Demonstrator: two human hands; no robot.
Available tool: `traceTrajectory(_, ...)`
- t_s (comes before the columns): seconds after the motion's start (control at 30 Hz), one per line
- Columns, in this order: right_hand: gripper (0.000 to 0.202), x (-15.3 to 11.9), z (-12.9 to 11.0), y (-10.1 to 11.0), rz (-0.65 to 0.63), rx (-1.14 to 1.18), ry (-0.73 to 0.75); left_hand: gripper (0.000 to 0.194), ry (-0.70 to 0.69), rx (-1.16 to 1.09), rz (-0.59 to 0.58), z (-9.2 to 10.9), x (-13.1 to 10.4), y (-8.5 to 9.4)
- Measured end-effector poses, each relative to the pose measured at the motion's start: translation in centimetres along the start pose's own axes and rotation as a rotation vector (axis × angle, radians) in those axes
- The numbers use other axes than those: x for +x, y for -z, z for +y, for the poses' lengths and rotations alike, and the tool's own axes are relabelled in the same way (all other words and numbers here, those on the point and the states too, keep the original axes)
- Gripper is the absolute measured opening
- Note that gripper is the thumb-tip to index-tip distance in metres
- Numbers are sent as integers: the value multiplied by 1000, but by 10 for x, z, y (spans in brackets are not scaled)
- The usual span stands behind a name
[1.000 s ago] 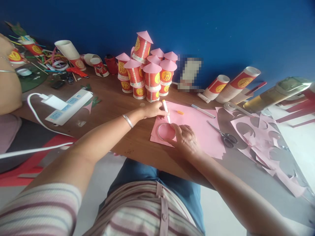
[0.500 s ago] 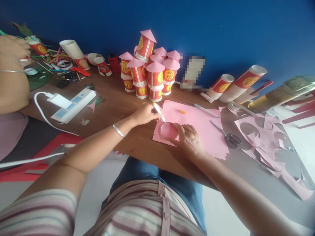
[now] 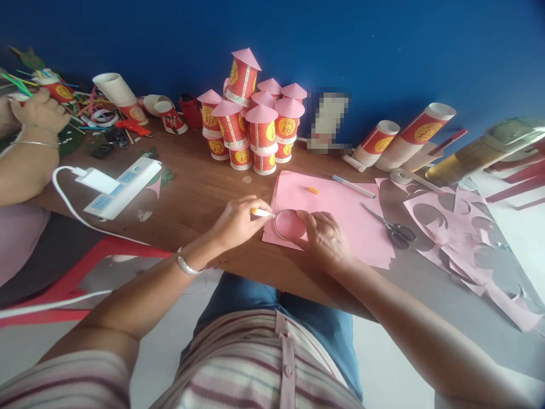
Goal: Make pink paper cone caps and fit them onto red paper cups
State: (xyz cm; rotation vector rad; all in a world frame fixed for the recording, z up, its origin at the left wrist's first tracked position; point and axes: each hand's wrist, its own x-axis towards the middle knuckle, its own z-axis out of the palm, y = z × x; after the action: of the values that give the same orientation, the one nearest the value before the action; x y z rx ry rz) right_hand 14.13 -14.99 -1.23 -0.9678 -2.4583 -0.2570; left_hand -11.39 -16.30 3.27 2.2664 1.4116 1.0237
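My left hand (image 3: 242,222) is closed around a white marker with a yellow end (image 3: 260,212), its tip at the left edge of a round ring (image 3: 276,225). My right hand (image 3: 324,232) grips the ring's right side and holds it flat on the pink paper (image 3: 353,227). Pink paper shows through the ring's middle. An orange pen cap (image 3: 313,190) and a grey-white pen (image 3: 353,186) lie on the sheets behind my hands. Scissors (image 3: 399,234) rest at the paper's right edge, blades pointing up and left.
Red paper cups with pink cone roofs (image 3: 260,121) stand stacked at the back. Cut pink scraps (image 3: 460,227) spread over the right side. A power strip (image 3: 123,189) lies at left, near another person's hand (image 3: 42,113). Cup stacks (image 3: 419,136) lean by the wall.
My left hand and the marker have moved from the ring's upper left down its left side, and the marker lies flatter. My right hand stays on the ring. The other person's hand has shifted.
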Motion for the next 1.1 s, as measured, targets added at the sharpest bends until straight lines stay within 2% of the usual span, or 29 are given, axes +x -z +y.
traceTrajectory(0.37, 48, 1, -1, 2, 6, 6, -2, 6, -178, 202, 93, 15, -38, -8)
traceTrajectory(0.57, 47, 2, -1, 2, 0, 8, -17, 12, -174, 270, 91, 21, -52, -16)
traceTrajectory(0.73, 45, 4, -2, 3, 50, -55, 26, 16, -211, 296, 111, 27, -60, -21)
traceTrajectory(0.97, 45, 3, -1, 1, -3, -9, -15, 12, -241, 302, 115, 39, -65, -25)
traceTrajectory(1.1, 47, 2, -1, 2, 19, -4, 1, 11, -241, 298, 126, 44, -68, -28)
